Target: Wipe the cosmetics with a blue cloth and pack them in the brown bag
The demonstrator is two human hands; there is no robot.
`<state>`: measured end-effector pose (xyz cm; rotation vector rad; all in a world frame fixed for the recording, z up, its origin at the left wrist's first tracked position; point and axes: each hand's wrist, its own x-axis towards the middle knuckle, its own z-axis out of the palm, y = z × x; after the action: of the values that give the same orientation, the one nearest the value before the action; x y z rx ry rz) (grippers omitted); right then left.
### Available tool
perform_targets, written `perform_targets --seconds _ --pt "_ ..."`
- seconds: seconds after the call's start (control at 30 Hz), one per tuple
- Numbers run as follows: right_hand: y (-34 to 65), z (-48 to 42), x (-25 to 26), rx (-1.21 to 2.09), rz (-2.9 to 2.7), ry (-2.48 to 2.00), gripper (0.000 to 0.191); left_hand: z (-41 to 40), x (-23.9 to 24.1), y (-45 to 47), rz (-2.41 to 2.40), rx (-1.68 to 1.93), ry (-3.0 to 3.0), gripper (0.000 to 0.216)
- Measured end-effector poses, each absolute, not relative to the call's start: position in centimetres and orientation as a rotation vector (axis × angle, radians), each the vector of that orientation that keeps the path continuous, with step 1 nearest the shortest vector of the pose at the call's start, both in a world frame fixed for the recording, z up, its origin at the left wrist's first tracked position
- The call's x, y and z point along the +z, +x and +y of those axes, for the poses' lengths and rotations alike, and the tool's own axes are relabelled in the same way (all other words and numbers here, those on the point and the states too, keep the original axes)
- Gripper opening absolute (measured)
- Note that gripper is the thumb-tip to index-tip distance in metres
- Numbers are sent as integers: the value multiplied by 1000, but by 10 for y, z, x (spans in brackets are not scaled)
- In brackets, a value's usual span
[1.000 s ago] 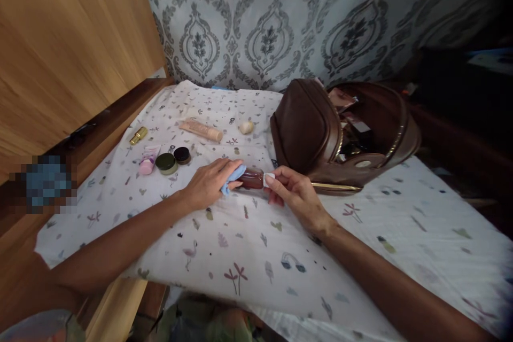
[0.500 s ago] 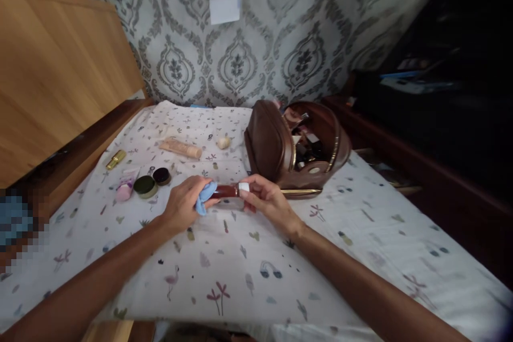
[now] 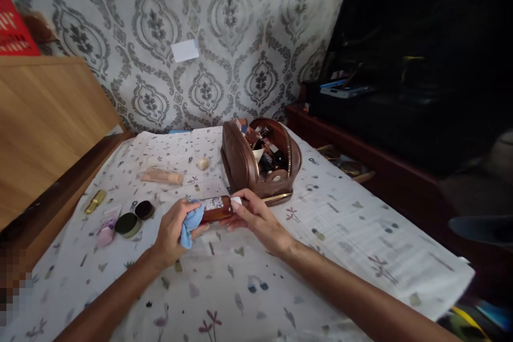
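Both hands are closed on one brown bottle [image 3: 216, 214]: the left hand [image 3: 173, 231] grips its base end through a blue cloth [image 3: 191, 225], and the right hand [image 3: 258, 218] pinches the white cap [image 3: 236, 201] between thumb and fingers. The bottle lies sideways between them, in front of the brown bag [image 3: 239, 157]; whether it touches the printed sheet [image 3: 240, 299] below, I can't tell from here.

What has changed is the bottle's face. A second ago I saw only plain dark brown between the hands; now it has been turned so that a pale, patterned label shows on the upper side. The hold itself is the same, cloth at one end and fingers at the other.

The person's head has turned too, bringing the wide black surface [image 3: 409, 32] on the right further into view, along with the white card [image 3: 185, 51] on the wall.

The rest sits as it did: the gold tube [image 3: 95, 202], the pink tube [image 3: 107, 228], the green jar [image 3: 127, 225] beside the black-lidded jar [image 3: 144, 210], the beige tube [image 3: 160, 176] and a small pale round thing [image 3: 203, 163]. The bag gapes open, packed with small items.
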<state>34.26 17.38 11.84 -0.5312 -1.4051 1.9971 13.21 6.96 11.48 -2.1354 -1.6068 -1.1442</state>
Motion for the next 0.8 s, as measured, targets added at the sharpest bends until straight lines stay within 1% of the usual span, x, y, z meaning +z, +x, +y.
perform_targets --seconds 0.1,0.23,0.33,0.4,0.5,0.6,0.7,0.8 --pt "356 170 129 1879 -1424 -517 46 76 122 140 -1617 -1252 -2227 20" --pt "381 170 143 1678 -1487 -556 39 95 133 159 -1525 -1365 -2289 17" --pt "402 174 155 1482 -1547 -588 35 114 147 175 -1448 -1384 -2358 14" --pt "416 179 166 1368 -1562 -605 33 129 159 185 -1386 -1350 -2416 15" --pt "435 190 182 1244 -1573 -653 36 154 180 195 -1347 -1165 -2458 29" --pt "448 205 194 1069 -1602 -713 39 174 196 197 -1344 -840 -2456 40" --pt "455 221 199 929 -1651 -729 40 184 205 195 -1341 -534 -2423 37" --pt "455 238 202 860 -1746 -722 40 184 206 189 -1286 -460 -2431 33"
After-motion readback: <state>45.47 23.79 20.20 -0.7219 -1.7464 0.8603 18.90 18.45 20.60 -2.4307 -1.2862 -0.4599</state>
